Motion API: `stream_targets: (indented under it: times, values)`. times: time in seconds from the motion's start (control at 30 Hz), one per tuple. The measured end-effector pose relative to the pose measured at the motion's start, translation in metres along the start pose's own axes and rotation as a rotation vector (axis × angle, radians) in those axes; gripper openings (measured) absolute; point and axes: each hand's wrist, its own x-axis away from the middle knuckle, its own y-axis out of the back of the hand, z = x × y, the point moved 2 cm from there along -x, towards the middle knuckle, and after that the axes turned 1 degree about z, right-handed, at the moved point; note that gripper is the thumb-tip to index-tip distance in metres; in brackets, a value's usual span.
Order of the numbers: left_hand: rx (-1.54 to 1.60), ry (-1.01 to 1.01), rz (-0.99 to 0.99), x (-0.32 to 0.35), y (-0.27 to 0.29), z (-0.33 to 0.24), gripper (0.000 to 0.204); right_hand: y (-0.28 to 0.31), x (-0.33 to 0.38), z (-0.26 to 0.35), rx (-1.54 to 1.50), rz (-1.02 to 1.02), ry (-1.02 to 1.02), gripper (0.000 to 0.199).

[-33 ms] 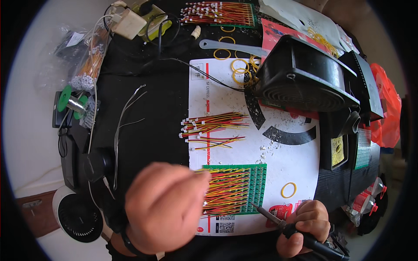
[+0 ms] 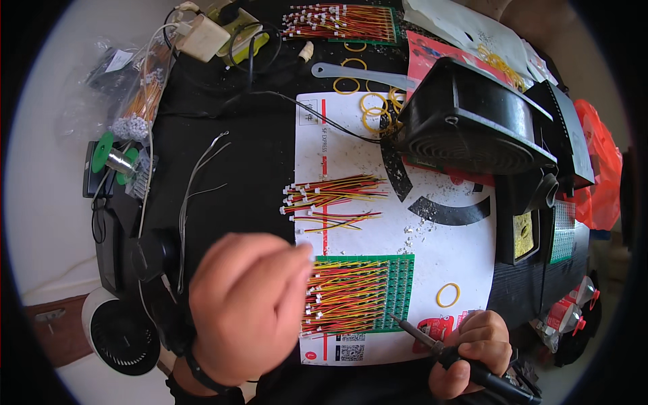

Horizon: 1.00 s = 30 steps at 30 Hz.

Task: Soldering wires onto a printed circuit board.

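Observation:
My right hand (image 2: 476, 351) grips a soldering iron (image 2: 487, 381) by its black handle. The iron's tip points at the lower right part of a green circuit board panel (image 2: 399, 290). Rows of red, yellow and black wires (image 2: 347, 293) with white connectors cover the panel's left side. My left hand (image 2: 246, 307) is closed, slightly blurred, over the left edge of these wires. Its fingers are pinched together, and whatever they hold is too small to make out. Above the panel, loose wires with white connectors (image 2: 331, 192) lie in a bunch on the white printed sheet (image 2: 445, 256).
A black fan (image 2: 472, 121) stands at the right, by a soldering stand with a yellow sponge (image 2: 523, 236). Yellow rubber bands (image 2: 374, 111) and another wired panel (image 2: 341, 21) lie at the back. A solder spool (image 2: 118, 160) and bagged wires (image 2: 140, 101) sit at left.
My left hand has shifted slightly left and up, uncovering more of the wires' left ends. My right hand and the soldering iron have stayed in place.

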Motion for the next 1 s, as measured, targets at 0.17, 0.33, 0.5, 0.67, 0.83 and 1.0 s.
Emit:
stream_targets:
  times: [0.17, 0.33, 0.5, 0.67, 0.83, 1.0]
  values:
    - [0.018, 0.044, 0.004, -0.006, -0.025, 0.020, 0.015, -0.004, 0.007, 0.000, 0.010, -0.023, -0.009, 0.020]
    - [-0.040, 0.062, 0.068, -0.005, -0.029, 0.022, 0.013, -0.006, 0.023, -0.009, 0.166, -0.154, 0.002, 0.022]
    - [0.251, 0.139, 0.031, 0.010, -0.015, 0.005, 0.015, -0.003, 0.022, -0.004, 0.152, -0.143, -0.053, 0.022]
    - [0.439, 0.065, 0.123, 0.020, -0.009, -0.010, 0.027, -0.001, 0.021, -0.003, 0.138, -0.077, -0.091, 0.021]
    - [0.476, -0.072, 0.185, 0.021, -0.018, -0.010, 0.027, -0.004, 0.025, -0.006, 0.161, -0.157, -0.087, 0.022]
    - [0.489, -0.020, 0.234, 0.027, -0.016, -0.012, 0.023, -0.009, 0.025, -0.011, 0.150, -0.212, -0.048, 0.024]
